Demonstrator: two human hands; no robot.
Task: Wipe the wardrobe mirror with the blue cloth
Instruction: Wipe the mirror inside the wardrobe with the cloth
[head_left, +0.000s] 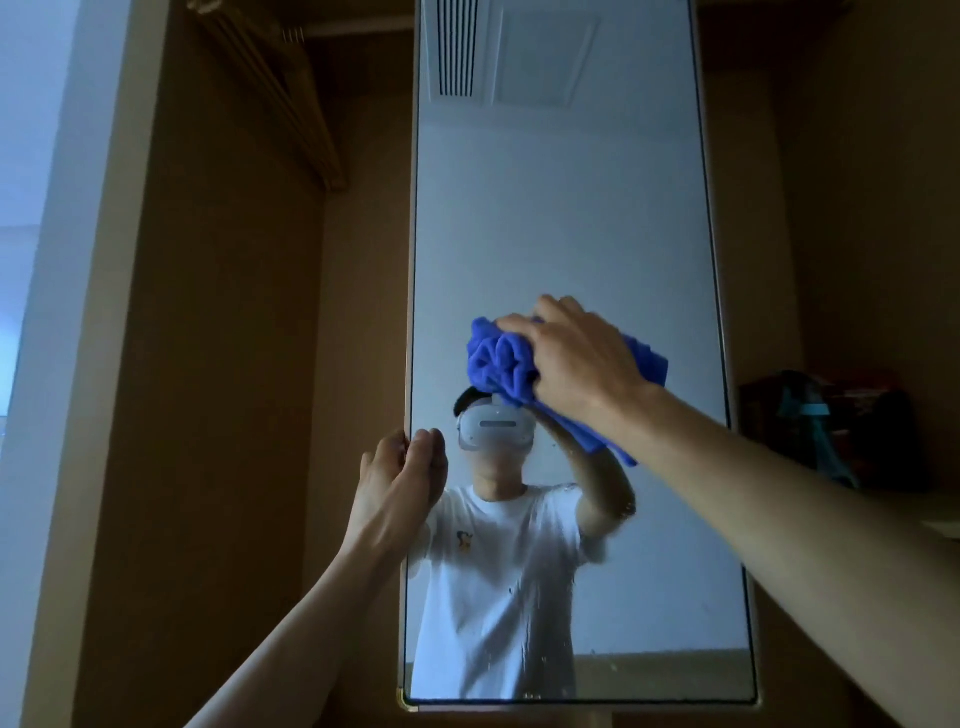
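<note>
Both forearms reach up from the bottom of the view. The left hand (400, 467) is the lower one. It holds the left edge of the mirror (561, 218), a bit below halfway up, with its fingers curled round the frame. The right hand (576, 358) is higher and further in, gripping the bunched-up blue cloth (498, 364) and pressing it flat against the glass. The cloth sits about halfway up the mirror, roughly midway between the left and right edges, with a wad sticking out left of the fingers and a tail hanging down under the wrist.

The mirror is tall and narrow with a thin frame. The lower half of the glass has droplets (540, 613) and wet streaks on it. In the reflection you can see a person in a white t-shirt (493, 582) wearing a white headset (493, 426), with the raised arm and cloth, and up near the top edge there's a slatted vent (457, 47).

Behind all that is the brown wardrobe (234, 364). A row of wooden hangers (270, 98) hangs at its upper left. Off past the mirror's right edge there's some dark clutter (831, 431), too dim to say what it is.
</note>
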